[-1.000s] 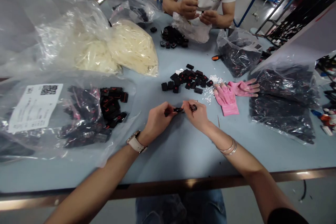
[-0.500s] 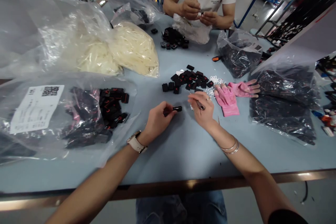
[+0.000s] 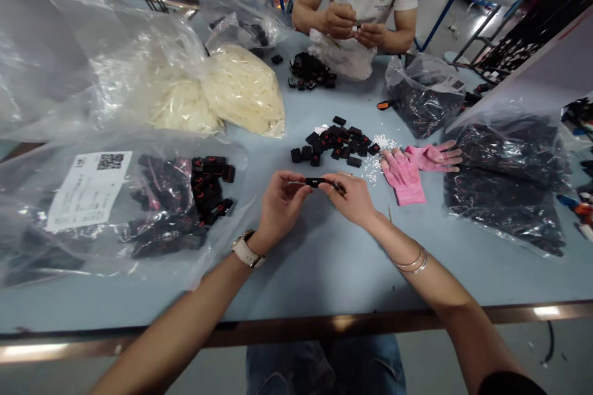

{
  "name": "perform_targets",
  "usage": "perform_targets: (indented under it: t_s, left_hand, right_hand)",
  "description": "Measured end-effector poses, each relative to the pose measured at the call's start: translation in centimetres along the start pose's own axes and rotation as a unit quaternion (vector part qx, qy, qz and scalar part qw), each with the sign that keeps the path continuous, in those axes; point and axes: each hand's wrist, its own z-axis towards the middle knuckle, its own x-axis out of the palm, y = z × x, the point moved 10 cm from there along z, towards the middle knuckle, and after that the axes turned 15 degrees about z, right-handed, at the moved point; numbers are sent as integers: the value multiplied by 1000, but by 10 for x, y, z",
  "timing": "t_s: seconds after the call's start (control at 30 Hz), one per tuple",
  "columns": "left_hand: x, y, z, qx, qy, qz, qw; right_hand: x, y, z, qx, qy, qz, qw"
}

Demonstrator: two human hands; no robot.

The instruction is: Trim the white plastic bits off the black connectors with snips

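Observation:
A small black plastic connector (image 3: pixel 315 182) is held level above the table, between both hands. My left hand (image 3: pixel 283 200) is closed, pinching its left end between thumb and fingers. My right hand (image 3: pixel 354 199) is closed too, with thumb and fingertips at its right end. A thin dark metal tool (image 3: pixel 340 187) is tucked in the right hand, mostly hidden by the fingers; its kind is unclear. Just beyond the hands lies a loose pile of black connectors (image 3: pixel 340 139), some with red-orange parts. Small white pieces (image 3: pixel 373 170) are scattered beside the pile.
Pink gloves (image 3: pixel 403 179) lie right of my right hand. Bags of black parts (image 3: pixel 504 191) stand further right. At left are a labelled clear bag of connectors (image 3: pixel 88 191) and a bag of cream-coloured strips (image 3: pixel 245 92). Across the table a co-worker's hands (image 3: pixel 340 20) handle a small part.
My right hand has moved left and its fingertips now meet the connector in my left hand. The connector has turned level. The view has shifted slightly.

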Motion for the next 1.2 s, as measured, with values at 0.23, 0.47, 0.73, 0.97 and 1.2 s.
perform_targets:
  t_s: [0.23,0.47,0.73,0.97,1.2]
  left_hand:
    - [36,-7,-10,85,146,269,948]
    - [46,-3,-19,174,134,392,893]
    - [56,-17,-21,183,198,343,900]
    - [57,-19,-21,195,208,354,891]
    - [54,-20,-19,197,189,351,896]
  right_hand:
    - [11,-5,33,110,49,-66,991]
    - [111,74,66,31,224,69,972]
    - [54,14,99,73,112,-211,968]
    - [71,-1,96,12,195,-252,948]
    - [62,-8,73,28,195,-160,967]
